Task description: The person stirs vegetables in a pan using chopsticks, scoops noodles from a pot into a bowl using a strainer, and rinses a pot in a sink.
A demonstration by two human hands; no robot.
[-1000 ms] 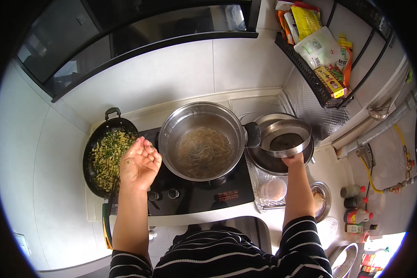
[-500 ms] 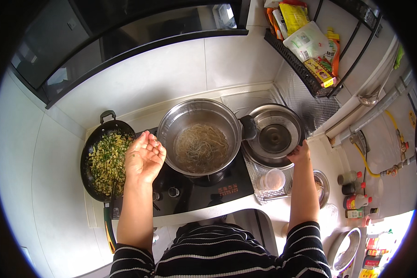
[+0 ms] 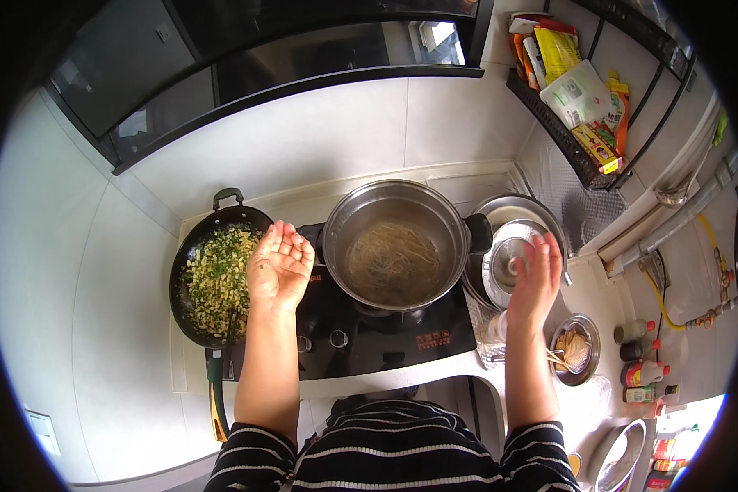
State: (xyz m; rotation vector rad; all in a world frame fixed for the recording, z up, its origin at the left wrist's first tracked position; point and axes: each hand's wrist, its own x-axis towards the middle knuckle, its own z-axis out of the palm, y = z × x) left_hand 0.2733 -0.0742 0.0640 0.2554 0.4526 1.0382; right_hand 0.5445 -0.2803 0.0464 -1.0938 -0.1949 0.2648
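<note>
Steel pot point(image 3: 395, 246) sits in the middle of the frame on the black cooktop point(image 3: 361, 332), uncovered, with pale noodles lying in cloudy water inside it. Both hands are raised at its sides and hold nothing. The left hand point(image 3: 280, 264) hovers just left of the pot's rim with the palm turned up and the fingers loosely spread, over the gap between the pot and the black frying pan point(image 3: 215, 279). The right hand point(image 3: 536, 275) is blurred, open, and appears to hang over or just beside the round metal lid point(image 3: 512, 258), which rests knob-up on another steel vessel at the right of the pot; whether the fingers touch the lid cannot be told. The lid lies there probably so that the pot stays open to view and steam can leave. The frying pan, at the left of the frame, is full of chopped yellow and green food, its handle pointing toward the lower edge within easy reach. At the lower right a small metal dish point(image 3: 576, 351) stands on the counter near some bottles point(image 3: 641, 354), and a wire rack point(image 3: 578, 90) of packets hangs at the upper right.
</note>
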